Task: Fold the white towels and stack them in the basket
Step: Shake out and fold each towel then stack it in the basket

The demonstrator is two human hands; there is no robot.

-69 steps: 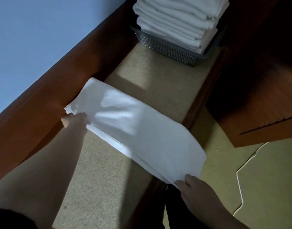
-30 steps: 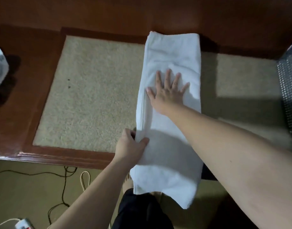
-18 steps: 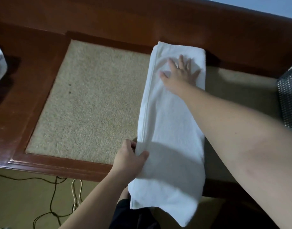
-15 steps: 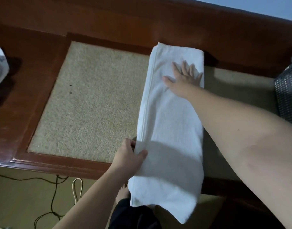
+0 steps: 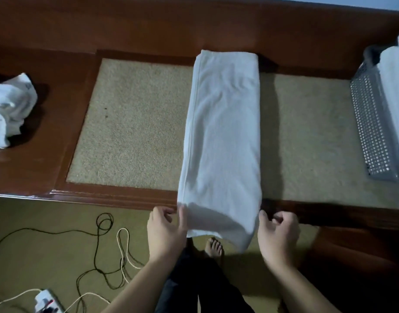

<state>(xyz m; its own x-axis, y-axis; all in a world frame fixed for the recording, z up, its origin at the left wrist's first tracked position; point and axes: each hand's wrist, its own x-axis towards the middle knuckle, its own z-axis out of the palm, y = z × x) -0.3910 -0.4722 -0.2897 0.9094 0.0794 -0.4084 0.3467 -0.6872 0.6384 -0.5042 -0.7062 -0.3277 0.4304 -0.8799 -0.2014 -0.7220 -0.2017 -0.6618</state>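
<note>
A white towel (image 5: 223, 141), folded into a long strip, lies across the beige inlay of the wooden table (image 5: 130, 123), its near end hanging over the front edge. My left hand (image 5: 165, 229) pinches the hanging end's left corner. My right hand (image 5: 276, 233) is at the right corner, thumb against the cloth and fingers curled. A grey perforated basket (image 5: 372, 123) stands at the right edge with folded white towels (image 5: 395, 86) stacked in it.
A crumpled white cloth (image 5: 9, 109) lies on the table's left end. On the floor below are black and white cables (image 5: 108, 249) and a power strip (image 5: 46, 301). My bare foot (image 5: 213, 246) shows under the towel's hanging end.
My right hand left the far part of the towel and came back to the near right corner. My left hand slid down the left edge to the hanging corner.
</note>
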